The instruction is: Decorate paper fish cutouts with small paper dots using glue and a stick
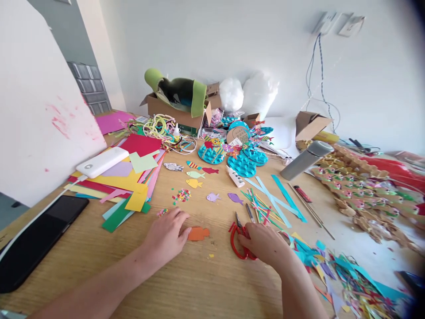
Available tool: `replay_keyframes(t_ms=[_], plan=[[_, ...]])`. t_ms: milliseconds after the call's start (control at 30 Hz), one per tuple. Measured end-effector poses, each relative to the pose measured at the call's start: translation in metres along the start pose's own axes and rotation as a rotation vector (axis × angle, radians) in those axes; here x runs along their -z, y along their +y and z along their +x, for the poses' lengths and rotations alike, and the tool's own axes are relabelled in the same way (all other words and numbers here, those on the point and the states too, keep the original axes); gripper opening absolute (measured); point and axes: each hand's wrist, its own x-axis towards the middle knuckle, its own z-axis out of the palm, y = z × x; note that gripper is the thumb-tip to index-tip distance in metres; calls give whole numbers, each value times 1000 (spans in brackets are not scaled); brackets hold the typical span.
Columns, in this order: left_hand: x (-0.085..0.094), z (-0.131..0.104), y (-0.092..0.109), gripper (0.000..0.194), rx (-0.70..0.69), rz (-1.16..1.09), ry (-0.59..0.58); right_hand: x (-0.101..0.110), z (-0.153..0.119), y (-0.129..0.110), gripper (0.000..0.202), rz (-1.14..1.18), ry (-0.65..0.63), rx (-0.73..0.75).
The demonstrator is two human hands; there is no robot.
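Left fingers (pixel 184 236) loose — thumb at flat orange paper cutout (pixel 198 234); right fingers (pixel 253 230) grasping red-looped scissors (pixel 238 230).

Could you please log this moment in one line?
left hand: thumb at orange paper cutout | right hand: on red-handled metal scissors

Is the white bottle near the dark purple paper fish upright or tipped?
Tipped: the white bottle lies slantwise on its side on the table, its base not beneath it.

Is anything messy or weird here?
Yes! Loose paper scraps lie strewn in a tangled heap beside the right hand, unlike the separately laid paper fish. Pink-red smears also mark the otherwise plain white panel on the left.
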Motion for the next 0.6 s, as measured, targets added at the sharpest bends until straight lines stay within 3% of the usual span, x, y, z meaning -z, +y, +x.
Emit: replay_keyframes(t_ms=[267, 433, 600], plan=[[-4, -4, 5, 24, -353, -103, 74, 0, -1, 2, 31, 78, 46, -36], [-5, -8, 9, 19, -494, -121, 70, 20, 12, 8, 29, 261, 315, -46], [-7, -12, 13, 16, -560, -81, 85, 47, 67, 10, 32, 257, 527, -89]])
